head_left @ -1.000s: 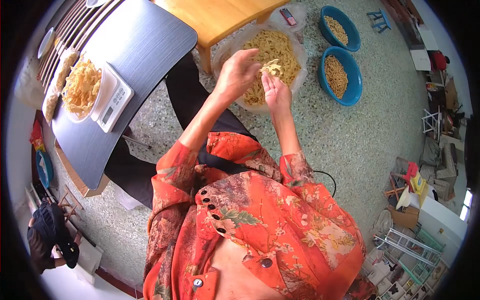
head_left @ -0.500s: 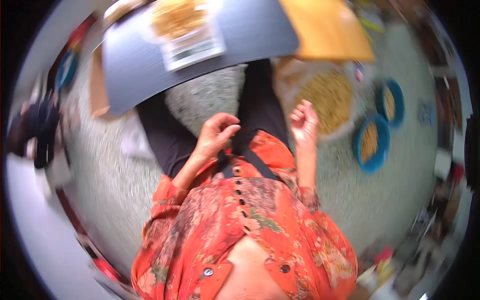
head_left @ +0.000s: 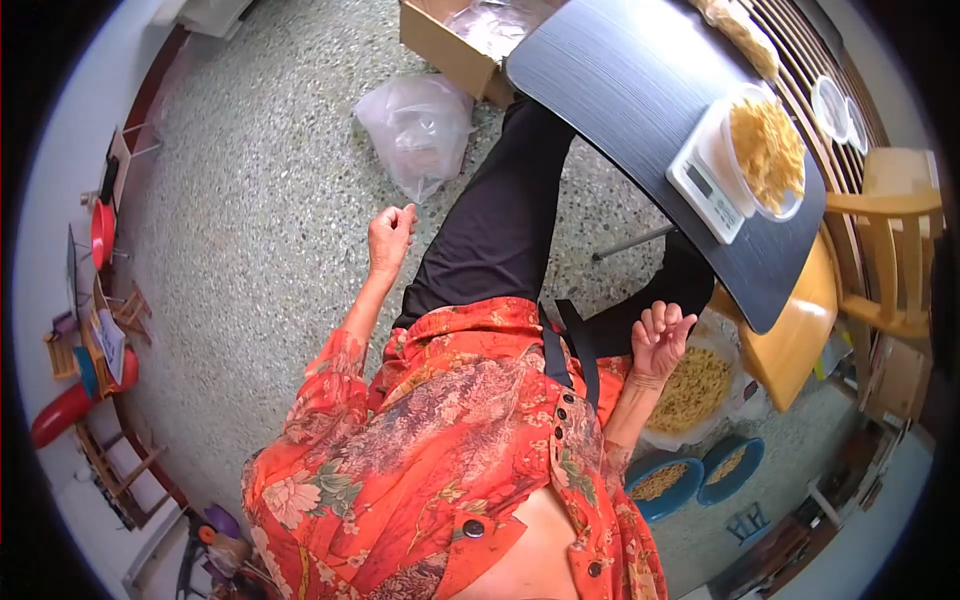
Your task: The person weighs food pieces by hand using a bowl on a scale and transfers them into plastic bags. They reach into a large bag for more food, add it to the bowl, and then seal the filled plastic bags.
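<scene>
My left hand (head_left: 388, 240) is closed, its fingertips at the pointed lower end of a clear plastic bag (head_left: 415, 135) on the floor. Whether they touch it, or pinch something small, I cannot make out. My right hand (head_left: 660, 342) is palm up beside my right leg, fingers loosely curled and apart, holding nothing. Past it, on the dark table (head_left: 610, 90), a white digital scale (head_left: 708, 195) carries a clear tub (head_left: 735, 150) heaped with yellowish-orange shredded or flaky food (head_left: 768, 155).
A cardboard box (head_left: 450, 50) with clear plastic inside stands left of the table. A wide pile of yellowish pieces (head_left: 692, 390) and two blue basins (head_left: 665, 485) with similar contents sit on the floor at right. Wooden chairs (head_left: 890, 245) stand behind. Another bag (head_left: 742, 35) lies on the table.
The view has swung left, so the table and scale now appear at right. My left hand has moved out from my lap to beside the plastic bag. My right hand's fingers have loosened.
</scene>
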Action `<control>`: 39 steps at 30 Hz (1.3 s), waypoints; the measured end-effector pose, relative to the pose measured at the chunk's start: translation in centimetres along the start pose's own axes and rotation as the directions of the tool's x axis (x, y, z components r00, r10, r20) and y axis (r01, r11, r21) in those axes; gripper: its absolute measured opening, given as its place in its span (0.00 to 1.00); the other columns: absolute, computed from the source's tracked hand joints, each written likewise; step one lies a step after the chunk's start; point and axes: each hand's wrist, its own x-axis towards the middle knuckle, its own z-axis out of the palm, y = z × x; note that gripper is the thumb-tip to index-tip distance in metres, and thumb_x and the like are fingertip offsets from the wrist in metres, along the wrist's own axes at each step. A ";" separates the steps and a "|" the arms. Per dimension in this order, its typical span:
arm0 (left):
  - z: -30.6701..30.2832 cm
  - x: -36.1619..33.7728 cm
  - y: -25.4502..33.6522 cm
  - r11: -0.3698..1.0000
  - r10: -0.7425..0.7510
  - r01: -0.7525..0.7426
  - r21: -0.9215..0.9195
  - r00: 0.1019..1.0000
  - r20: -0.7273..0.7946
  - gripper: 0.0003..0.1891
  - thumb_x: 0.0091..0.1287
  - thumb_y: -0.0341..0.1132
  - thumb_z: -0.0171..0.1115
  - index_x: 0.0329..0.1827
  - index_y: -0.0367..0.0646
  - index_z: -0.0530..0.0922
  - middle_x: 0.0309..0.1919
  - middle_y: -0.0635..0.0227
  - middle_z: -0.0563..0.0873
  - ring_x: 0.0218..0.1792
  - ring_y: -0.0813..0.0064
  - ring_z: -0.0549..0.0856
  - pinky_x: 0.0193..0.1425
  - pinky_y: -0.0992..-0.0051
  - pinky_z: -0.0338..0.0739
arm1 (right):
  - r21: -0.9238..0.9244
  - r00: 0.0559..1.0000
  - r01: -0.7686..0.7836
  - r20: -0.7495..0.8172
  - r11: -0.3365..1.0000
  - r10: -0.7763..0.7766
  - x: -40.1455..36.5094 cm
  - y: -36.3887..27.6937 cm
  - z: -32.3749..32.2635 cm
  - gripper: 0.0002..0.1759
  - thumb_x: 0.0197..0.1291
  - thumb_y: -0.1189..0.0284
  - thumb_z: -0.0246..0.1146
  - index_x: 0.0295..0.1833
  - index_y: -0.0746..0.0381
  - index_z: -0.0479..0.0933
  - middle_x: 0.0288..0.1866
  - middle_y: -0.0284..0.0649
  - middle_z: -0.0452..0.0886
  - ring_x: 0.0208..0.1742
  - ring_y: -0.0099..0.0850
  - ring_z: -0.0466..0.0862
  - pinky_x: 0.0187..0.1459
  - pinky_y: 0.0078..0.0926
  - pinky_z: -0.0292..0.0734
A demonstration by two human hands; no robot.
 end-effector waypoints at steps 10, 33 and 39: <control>3.2 8.7 -9.5 0.988 -0.132 0.143 -0.065 0.979 0.154 0.10 0.69 0.38 0.66 0.35 0.40 0.83 0.23 0.72 0.85 0.22 0.82 0.83 0.23 0.78 0.78 | 0.154 1.000 -0.011 0.003 0.988 0.011 -2.1 -1.3 0.8 0.24 0.77 0.57 0.56 0.63 0.67 0.72 0.48 0.42 0.70 0.40 0.29 0.69 0.38 0.25 0.71; 7.5 25.4 -4.9 0.955 -0.053 0.095 0.280 0.987 -0.154 0.13 0.68 0.37 0.59 0.50 0.48 0.86 0.46 0.53 0.89 0.50 0.52 0.87 0.56 0.58 0.81 | -0.074 0.963 -0.024 -0.271 0.997 0.003 -5.4 -3.3 8.1 0.23 0.76 0.55 0.56 0.62 0.62 0.73 0.49 0.37 0.70 0.45 0.30 0.68 0.48 0.34 0.69; 7.5 27.3 -1.3 0.826 0.341 -0.178 0.535 0.913 -0.223 0.14 0.64 0.34 0.59 0.51 0.48 0.86 0.48 0.51 0.87 0.51 0.49 0.86 0.57 0.56 0.81 | -0.105 0.952 -0.040 -0.307 0.994 0.006 -5.7 -3.1 9.3 0.22 0.76 0.56 0.56 0.62 0.62 0.74 0.49 0.37 0.71 0.46 0.29 0.69 0.49 0.33 0.68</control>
